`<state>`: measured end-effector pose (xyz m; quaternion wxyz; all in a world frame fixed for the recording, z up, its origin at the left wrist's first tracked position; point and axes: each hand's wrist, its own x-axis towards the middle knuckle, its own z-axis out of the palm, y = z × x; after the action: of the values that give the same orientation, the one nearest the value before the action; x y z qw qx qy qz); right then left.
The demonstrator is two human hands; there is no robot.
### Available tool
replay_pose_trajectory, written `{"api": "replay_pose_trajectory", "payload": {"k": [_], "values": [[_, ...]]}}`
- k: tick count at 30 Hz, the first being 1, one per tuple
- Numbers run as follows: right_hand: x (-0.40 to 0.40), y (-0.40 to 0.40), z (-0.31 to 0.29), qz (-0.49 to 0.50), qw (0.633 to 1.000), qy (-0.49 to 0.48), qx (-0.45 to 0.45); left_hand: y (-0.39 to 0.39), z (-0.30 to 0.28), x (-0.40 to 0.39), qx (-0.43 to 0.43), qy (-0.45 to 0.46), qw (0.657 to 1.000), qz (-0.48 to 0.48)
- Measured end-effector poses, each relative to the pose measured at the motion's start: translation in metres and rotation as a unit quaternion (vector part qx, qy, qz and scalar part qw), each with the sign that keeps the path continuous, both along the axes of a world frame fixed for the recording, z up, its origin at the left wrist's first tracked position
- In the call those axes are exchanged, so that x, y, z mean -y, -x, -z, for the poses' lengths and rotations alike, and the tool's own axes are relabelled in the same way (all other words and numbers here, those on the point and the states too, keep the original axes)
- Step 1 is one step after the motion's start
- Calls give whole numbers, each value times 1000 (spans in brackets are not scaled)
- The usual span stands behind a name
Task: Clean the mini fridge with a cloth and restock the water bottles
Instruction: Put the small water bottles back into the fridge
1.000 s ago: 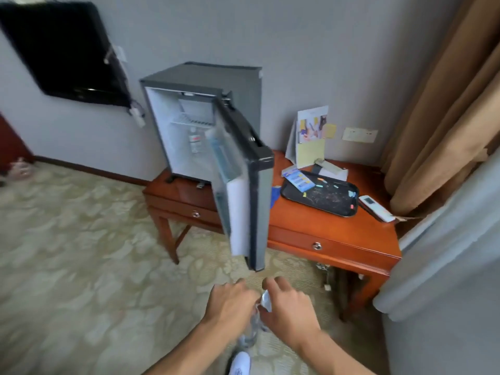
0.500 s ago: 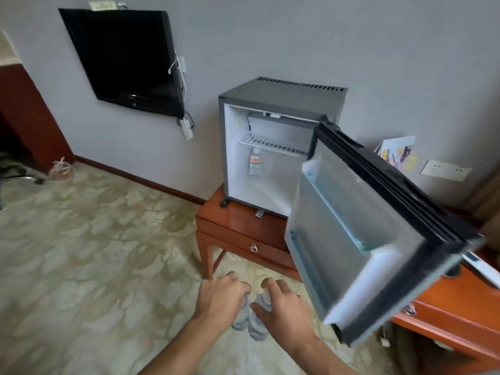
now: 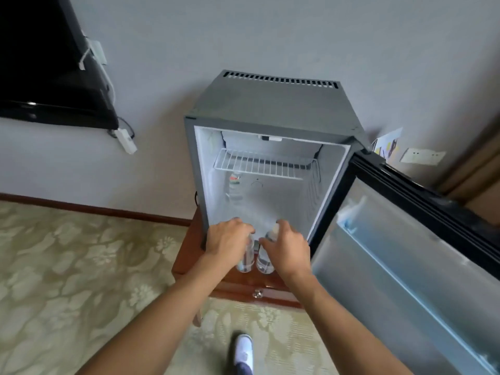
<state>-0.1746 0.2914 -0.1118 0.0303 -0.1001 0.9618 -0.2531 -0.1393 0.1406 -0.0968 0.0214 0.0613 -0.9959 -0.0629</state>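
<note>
In the mini fridge, one water bottle, wire shelf above

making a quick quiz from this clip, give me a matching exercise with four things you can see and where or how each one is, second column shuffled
Things
1. clear plastic water bottle with red label
2. white wire shelf
3. grey mini fridge door
4. black flat wall screen

Places or states
A. swung open to the right
B. mounted on the wall left of the fridge
C. standing at the back left inside the fridge
D. spanning the upper part of the fridge interior

Pairs: 1-C, 2-D, 3-A, 4-B
</note>
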Motion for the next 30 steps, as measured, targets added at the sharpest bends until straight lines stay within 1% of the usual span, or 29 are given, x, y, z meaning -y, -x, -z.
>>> {"api": "replay_pose_trajectory", "payload": {"k": [3, 5, 7, 9, 11, 14, 16, 18, 19, 20, 22, 23, 24, 25, 26, 28, 30], "values": [[24, 67, 11, 49, 998, 30, 10, 74, 10, 17, 0, -5, 1000, 16], [38, 105, 20, 74, 997, 26, 22, 115, 17, 23, 7, 5, 1000, 29], [51, 136, 29, 110, 993, 27, 42, 153, 26, 29, 18, -20, 999, 43], [61, 165, 37, 144, 988, 28, 46, 186, 36, 34, 29, -61, 997, 32], [69, 191, 46, 181, 982, 20, 57, 210, 45, 36, 37, -70, 997, 13], [73, 226, 61, 236, 964, 33, 115, 238, 61, 33, 23, -99, 995, -11], [74, 240, 63, 250, 957, 25, 146, 252, 65, 32, 53, -93, 994, -24], [76, 250, 65, 239, 960, 4, 146, 260, 66, 35, 140, -55, 987, 54], [77, 254, 64, 227, 963, -8, 147, 259, 60, 36, 162, -66, 982, 77], [78, 255, 63, 215, 965, -23, 151, 258, 54, 37, 165, -72, 980, 88], [79, 259, 61, 198, 967, -41, 156, 257, 55, 35, 156, -100, 980, 67], [77, 260, 62, 195, 967, -40, 159, 258, 59, 32, 142, -136, 979, 45], [75, 261, 63, 193, 967, -30, 164, 261, 59, 29, 114, -180, 977, 6], [74, 261, 64, 194, 966, -15, 170, 262, 57, 26, 82, -206, 975, -12], [72, 260, 65, 192, 966, -4, 173, 261, 57, 24, 51, -211, 976, -17], [69, 254, 64, 197, 967, 26, 159, 259, 59, 23, 13, -186, 982, -13], [68, 243, 61, 206, 967, 78, 126, 254, 59, 22, 8, -121, 992, 20]]}}
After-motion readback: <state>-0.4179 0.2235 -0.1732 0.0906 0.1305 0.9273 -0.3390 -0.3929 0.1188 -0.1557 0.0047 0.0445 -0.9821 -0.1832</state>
